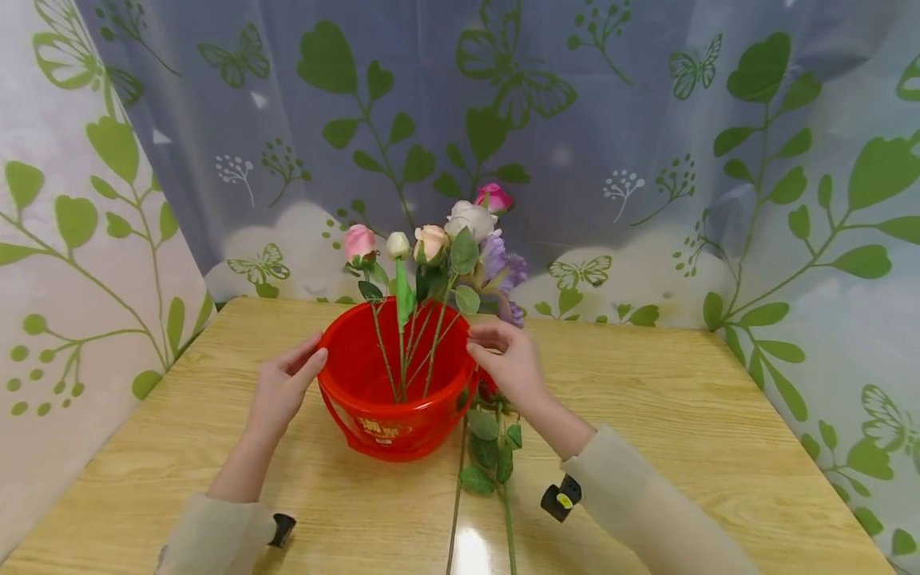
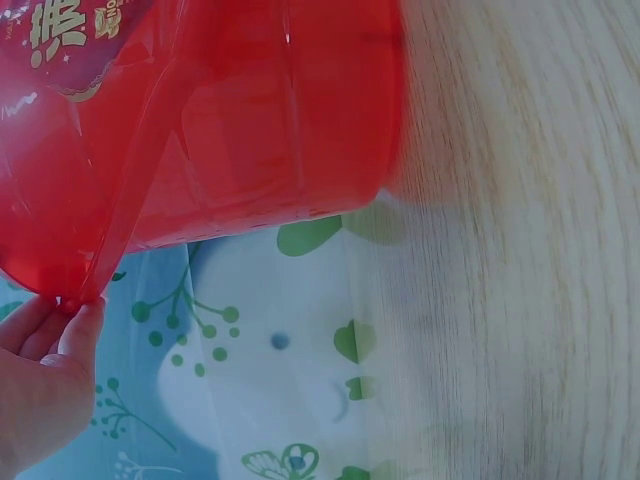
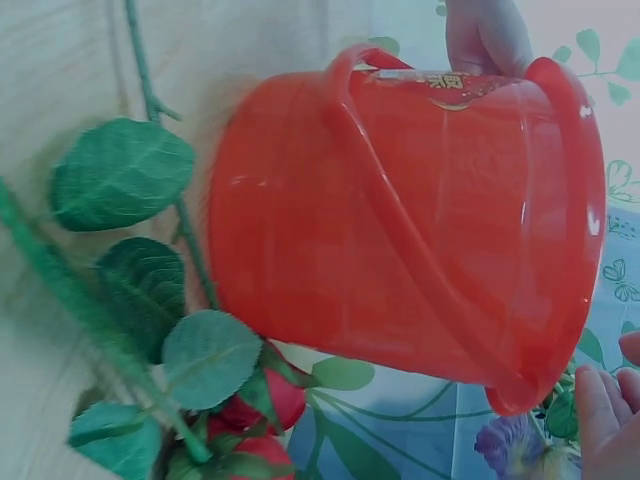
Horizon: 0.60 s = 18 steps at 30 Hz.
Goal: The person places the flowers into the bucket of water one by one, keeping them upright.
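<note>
A red plastic bucket point(image 1: 398, 427) with gold lettering stands upright on the table, its handle hanging down. My left hand point(image 1: 286, 387) pinches the rim at the left handle joint, seen also in the left wrist view. My right hand point(image 1: 506, 359) is by the opposite side of the rim; in the right wrist view its fingers point(image 3: 597, 405) look slightly apart from the bucket. Artificial flowers stand in the bucket, among them a pink rose point(image 1: 359, 242), a white tulip point(image 1: 398, 245), a peach rose point(image 1: 431, 243), a white bloom point(image 1: 470, 219) and a purple iris point(image 1: 503, 267).
Red roses point(image 3: 262, 400) with long leafy stems point(image 1: 508, 511) lie on the wooden table point(image 1: 647, 415) to the bucket's right. A magenta rose point(image 1: 494, 197) tops the bunch. A leaf-and-butterfly patterned curtain point(image 1: 561, 144) hangs behind and at both sides.
</note>
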### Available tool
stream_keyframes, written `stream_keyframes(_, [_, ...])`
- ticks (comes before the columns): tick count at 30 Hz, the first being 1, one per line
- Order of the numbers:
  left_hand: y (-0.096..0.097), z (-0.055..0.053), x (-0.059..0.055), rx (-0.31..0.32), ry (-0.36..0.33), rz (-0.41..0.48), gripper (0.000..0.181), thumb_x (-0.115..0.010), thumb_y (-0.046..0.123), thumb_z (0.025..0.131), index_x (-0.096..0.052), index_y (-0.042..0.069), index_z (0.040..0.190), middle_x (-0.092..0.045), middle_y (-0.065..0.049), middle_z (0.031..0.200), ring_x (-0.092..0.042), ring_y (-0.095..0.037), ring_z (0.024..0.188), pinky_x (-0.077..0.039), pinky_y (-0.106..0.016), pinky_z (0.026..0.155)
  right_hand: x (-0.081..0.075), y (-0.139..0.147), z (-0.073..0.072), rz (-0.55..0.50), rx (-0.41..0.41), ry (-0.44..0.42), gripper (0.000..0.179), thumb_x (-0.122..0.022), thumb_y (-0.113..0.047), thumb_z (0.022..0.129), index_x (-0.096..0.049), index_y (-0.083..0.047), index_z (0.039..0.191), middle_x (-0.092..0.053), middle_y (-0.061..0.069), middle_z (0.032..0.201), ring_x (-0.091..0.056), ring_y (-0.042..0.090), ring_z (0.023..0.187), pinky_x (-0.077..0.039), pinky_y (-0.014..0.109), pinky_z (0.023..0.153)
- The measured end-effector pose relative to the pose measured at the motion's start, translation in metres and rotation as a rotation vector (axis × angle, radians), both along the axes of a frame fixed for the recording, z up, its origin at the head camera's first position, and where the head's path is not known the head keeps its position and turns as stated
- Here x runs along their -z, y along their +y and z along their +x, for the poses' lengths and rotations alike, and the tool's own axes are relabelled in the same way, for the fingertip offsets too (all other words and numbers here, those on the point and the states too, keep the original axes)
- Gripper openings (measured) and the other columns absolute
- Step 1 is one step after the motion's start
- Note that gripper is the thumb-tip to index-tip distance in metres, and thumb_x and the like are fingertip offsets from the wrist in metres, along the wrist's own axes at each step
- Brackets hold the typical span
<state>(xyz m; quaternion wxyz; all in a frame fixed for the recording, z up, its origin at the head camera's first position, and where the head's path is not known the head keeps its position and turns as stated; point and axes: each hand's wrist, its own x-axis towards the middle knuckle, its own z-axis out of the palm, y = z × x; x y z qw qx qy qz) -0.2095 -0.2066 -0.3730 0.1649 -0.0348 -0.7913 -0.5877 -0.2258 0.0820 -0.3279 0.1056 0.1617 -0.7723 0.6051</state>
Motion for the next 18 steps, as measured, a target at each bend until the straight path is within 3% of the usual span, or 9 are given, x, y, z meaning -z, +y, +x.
stream_keyframes(12, [-0.001, 0.000, -0.002, 0.000, -0.009, -0.007, 0.047, -0.058, 0.027, 0.086, -0.050, 0.000, 0.124, -0.051, -0.012, 0.122, -0.049, -0.023, 0.110, -0.042, -0.012, 0.078, 0.014, 0.031, 0.028, 0.103, 0.001, -0.122, 0.018, -0.063, -0.002, 0.080, -0.064, 0.003, 0.097, -0.063, 0.013, 0.094, -0.060, 0.020, 0.087, -0.048, 0.033, 0.077])
stream_keyframes(18, [0.000, 0.001, -0.001, -0.002, -0.015, -0.017, 0.048, -0.058, 0.027, 0.086, -0.050, 0.000, 0.124, -0.051, -0.012, 0.122, -0.049, -0.023, 0.110, -0.042, -0.011, 0.078, 0.024, 0.040, 0.042, 0.136, -0.010, -0.131, 0.013, -0.064, 0.000, 0.078, -0.065, 0.001, 0.091, -0.065, 0.010, 0.088, -0.061, 0.018, 0.082, -0.050, 0.028, 0.072])
